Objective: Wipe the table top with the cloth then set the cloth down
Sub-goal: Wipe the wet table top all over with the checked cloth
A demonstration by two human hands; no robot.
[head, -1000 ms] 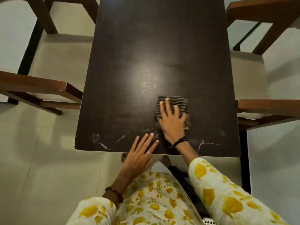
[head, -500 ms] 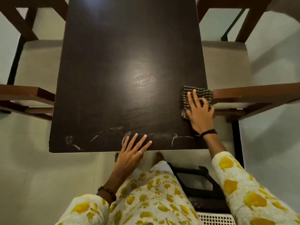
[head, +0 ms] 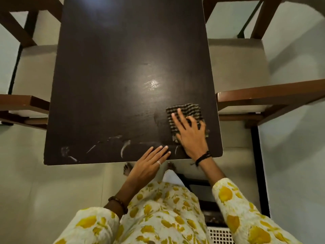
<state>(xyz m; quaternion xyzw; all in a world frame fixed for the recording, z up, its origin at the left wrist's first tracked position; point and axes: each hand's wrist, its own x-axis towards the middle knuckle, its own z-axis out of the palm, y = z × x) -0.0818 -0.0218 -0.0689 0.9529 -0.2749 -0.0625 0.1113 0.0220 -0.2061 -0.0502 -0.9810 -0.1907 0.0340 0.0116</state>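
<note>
A dark brown table top (head: pixel 112 73) fills the middle of the head view. A folded black-and-cream checked cloth (head: pixel 189 110) lies near the table's front right corner. My right hand (head: pixel 190 133) presses flat on the cloth, fingers spread, and covers its near half. My left hand (head: pixel 149 164) rests flat on the front edge of the table, fingers together, holding nothing. Pale smear marks (head: pixel 124 148) run along the front edge, left of my hands.
Wooden chairs with pale seats stand on both sides: one on the left (head: pixel 33 73), one on the right (head: pixel 237 73), its armrest (head: pixel 263 94) close to the cloth. A black frame (head: pixel 198 189) and a white grid (head: pixel 219 235) lie on the floor by my feet.
My right hand slid the cloth right to the table's edge, then back left onto the top. My left hand stayed at the front edge and its fingers closed together.
</note>
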